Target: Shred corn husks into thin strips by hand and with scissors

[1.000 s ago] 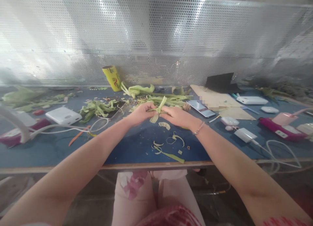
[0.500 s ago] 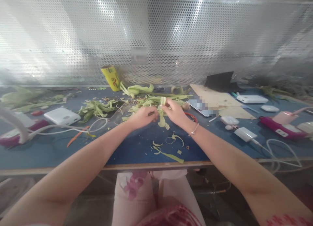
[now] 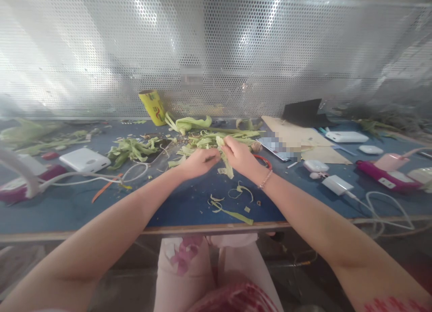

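Both my hands meet over the middle of the blue table (image 3: 175,204). My left hand (image 3: 197,162) is closed, pinching the near end of a pale green leaf strip (image 3: 225,164). My right hand (image 3: 240,155) is closed round the same strip from the right, and the strip's loose end hangs below my fingers. Just behind my hands lies a pile of green leaves (image 3: 216,138). Cut green scraps (image 3: 232,208) lie on the table in front of my hands.
A yellow roll (image 3: 153,107) leans on the perforated metal screen (image 3: 216,55). More leaves (image 3: 135,149) lie at the left, by a white power bank (image 3: 84,160) and cables. A phone (image 3: 276,147), cardboard, chargers and pink devices (image 3: 384,174) fill the right side.
My hands have shifted slightly back toward the leaf pile and drawn closer together. The leaf strip, stretched between them a second ago, now hangs from my right hand.
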Available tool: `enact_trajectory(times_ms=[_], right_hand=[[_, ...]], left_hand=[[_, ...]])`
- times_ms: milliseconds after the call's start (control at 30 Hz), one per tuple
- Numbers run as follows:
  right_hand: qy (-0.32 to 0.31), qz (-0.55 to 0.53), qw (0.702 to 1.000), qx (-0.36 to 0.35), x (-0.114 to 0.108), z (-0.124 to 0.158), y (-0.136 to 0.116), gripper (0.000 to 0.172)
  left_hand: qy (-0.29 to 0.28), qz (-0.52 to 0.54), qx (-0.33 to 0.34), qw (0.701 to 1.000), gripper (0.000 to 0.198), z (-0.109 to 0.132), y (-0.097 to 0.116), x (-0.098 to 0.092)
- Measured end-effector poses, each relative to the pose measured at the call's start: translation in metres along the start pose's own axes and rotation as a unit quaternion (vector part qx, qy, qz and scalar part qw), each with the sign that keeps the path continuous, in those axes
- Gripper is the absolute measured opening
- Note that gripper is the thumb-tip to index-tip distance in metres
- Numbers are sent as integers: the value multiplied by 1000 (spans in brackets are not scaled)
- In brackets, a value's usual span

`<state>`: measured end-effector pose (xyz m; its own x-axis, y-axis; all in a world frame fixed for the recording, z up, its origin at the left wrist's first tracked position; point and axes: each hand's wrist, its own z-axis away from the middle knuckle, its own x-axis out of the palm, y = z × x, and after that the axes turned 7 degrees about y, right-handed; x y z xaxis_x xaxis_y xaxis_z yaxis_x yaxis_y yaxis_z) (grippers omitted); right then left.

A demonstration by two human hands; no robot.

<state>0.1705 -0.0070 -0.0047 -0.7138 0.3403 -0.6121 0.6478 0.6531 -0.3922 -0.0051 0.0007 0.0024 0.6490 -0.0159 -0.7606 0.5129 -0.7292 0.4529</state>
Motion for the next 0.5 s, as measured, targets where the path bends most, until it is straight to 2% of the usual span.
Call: enact_trajectory(times_ms=[267, 500], right_hand=[[59, -39, 996, 47, 5, -5, 8, 20], [48, -65, 995, 61, 7, -4, 7, 19]], left_hand=[[-6, -4, -10, 1000, 23, 0, 4, -1], [-12, 17, -15, 1000, 25, 0, 5, 0]])
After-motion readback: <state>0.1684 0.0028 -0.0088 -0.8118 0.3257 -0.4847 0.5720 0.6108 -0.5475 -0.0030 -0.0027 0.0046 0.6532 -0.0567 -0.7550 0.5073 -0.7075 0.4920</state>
